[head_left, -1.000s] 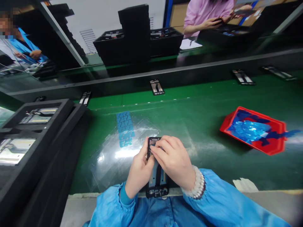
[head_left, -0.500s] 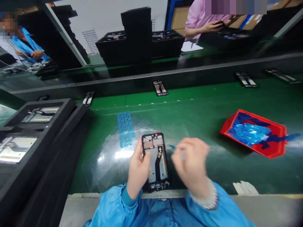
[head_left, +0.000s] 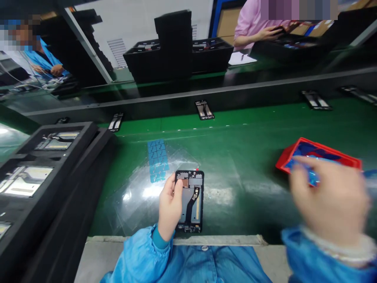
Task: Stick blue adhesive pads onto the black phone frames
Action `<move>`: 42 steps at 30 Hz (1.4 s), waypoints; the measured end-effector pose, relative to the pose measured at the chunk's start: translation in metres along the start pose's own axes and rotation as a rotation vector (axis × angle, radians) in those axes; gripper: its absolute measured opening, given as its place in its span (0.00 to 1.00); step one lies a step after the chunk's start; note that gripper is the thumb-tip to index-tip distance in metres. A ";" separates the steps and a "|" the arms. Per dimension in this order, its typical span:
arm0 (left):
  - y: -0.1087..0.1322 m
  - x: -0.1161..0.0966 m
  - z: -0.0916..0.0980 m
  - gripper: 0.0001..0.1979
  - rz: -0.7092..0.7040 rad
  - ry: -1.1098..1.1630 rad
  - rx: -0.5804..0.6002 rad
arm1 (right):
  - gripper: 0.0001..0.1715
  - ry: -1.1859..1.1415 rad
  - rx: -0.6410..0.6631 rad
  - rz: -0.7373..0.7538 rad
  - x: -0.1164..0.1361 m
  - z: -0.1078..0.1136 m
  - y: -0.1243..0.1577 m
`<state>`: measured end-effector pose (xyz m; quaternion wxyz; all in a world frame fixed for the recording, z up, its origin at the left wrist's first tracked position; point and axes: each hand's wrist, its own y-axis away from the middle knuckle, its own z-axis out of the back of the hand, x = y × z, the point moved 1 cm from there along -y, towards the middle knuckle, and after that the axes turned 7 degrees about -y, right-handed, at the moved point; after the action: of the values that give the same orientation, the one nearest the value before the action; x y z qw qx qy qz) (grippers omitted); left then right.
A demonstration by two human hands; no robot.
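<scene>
An opened phone (head_left: 192,204), its inner boards and a black ribbon cable showing, is gripped by its left side in my left hand (head_left: 170,210). My thumb lies over its upper left part. At the right, my right hand (head_left: 330,196) hovers over the near side of a red bin (head_left: 284,159) and hides part of it. Motion smears its fingers, so what they hold, if anything, cannot be made out. Crumpled blue film (head_left: 313,177) shows in the bin. A sheet of blue stickers (head_left: 157,157) lies on clear film beyond my left hand.
Black foam trays (head_left: 88,135) with phone parts stand at the left. Along the far ledge lie several opened phones, one at the middle (head_left: 204,110). Black boxes (head_left: 176,59) stand behind the ledge. Two people work beyond, one in a pink sleeve (head_left: 246,23).
My right hand has swung from beside the phone to the red bin at the right. The blue piece at its fingertips no longer shows. My left hand still holds the phone, turned slightly.
</scene>
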<state>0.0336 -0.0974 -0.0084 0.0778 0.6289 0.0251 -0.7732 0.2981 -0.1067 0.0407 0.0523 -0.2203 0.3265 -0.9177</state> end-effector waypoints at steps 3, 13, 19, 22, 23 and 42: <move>0.004 0.001 0.000 0.17 -0.093 -0.198 -0.038 | 0.16 -0.147 0.124 0.272 0.070 -0.037 0.025; 0.010 0.006 0.002 0.32 -0.060 -0.117 0.271 | 0.16 -0.144 0.330 0.503 0.100 -0.076 0.022; 0.006 0.010 0.010 0.31 -0.103 -0.171 0.333 | 0.17 -0.108 0.370 0.603 0.092 -0.071 0.008; 0.005 0.011 0.013 0.31 -0.105 -0.200 0.364 | 0.16 -0.121 0.396 0.658 0.091 -0.070 0.004; 0.006 0.011 0.013 0.32 -0.095 -0.200 0.376 | 0.16 -0.135 0.414 0.679 0.091 -0.070 0.003; 0.020 -0.002 -0.001 0.32 -0.042 -0.240 0.075 | 0.19 -0.148 0.264 0.280 0.119 -0.078 0.043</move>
<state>0.0381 -0.1164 -0.0051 0.0404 0.5337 -0.0002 -0.8447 0.1546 -0.1241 0.0041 0.2316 -0.2309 0.2260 -0.9176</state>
